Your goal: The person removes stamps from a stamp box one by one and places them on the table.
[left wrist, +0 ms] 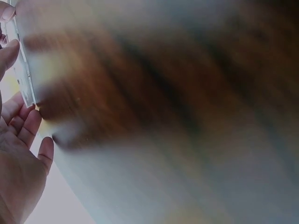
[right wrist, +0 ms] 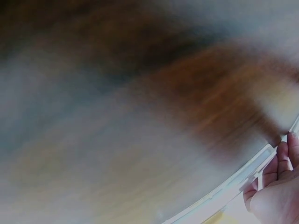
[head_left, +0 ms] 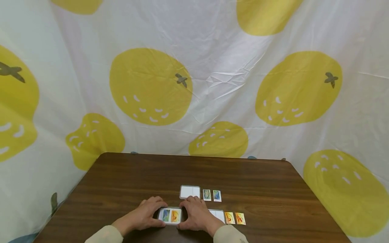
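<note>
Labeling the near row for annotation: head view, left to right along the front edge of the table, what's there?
left hand → clear case holding two picture cards → right hand → second clear case, white inside → loose orange card → another orange card.

Clear rectangular plastic card case (head_left: pixel 170 215) sits near the wooden table's (head_left: pixel 121 182) front edge between both hands; second case (head_left: pixel 189 191) behind it, two small picture cards (head_left: pixel 211 195) just right of that.

Left hand (head_left: pixel 146 214) and right hand (head_left: pixel 196 214) rest low, fingers curled.
</note>
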Tool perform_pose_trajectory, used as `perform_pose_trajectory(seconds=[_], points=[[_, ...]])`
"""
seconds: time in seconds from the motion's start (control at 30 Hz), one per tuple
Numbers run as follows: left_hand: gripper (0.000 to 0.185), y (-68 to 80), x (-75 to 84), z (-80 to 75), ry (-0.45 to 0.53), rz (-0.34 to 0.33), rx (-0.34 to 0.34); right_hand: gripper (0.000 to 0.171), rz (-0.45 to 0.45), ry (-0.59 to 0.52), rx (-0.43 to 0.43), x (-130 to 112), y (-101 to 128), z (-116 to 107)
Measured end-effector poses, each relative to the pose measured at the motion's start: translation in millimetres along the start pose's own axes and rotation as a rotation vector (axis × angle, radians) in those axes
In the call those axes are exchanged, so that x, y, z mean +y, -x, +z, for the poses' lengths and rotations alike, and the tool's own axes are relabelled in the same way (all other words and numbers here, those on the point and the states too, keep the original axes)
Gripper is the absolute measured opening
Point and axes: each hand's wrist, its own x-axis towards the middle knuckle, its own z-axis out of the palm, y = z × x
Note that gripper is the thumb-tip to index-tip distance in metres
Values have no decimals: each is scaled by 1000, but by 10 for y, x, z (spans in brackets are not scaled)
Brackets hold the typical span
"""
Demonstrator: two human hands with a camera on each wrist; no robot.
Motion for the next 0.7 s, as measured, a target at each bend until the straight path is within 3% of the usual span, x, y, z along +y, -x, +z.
perform_pose_trajectory(seconds=[0.47,0.7], points=[[58,9,0,-26,11,15,-10,59,0,-2,-1,12,1,9],[58,18,-38,-17,11,33,17,60,-2,1,10,19,4,12]])
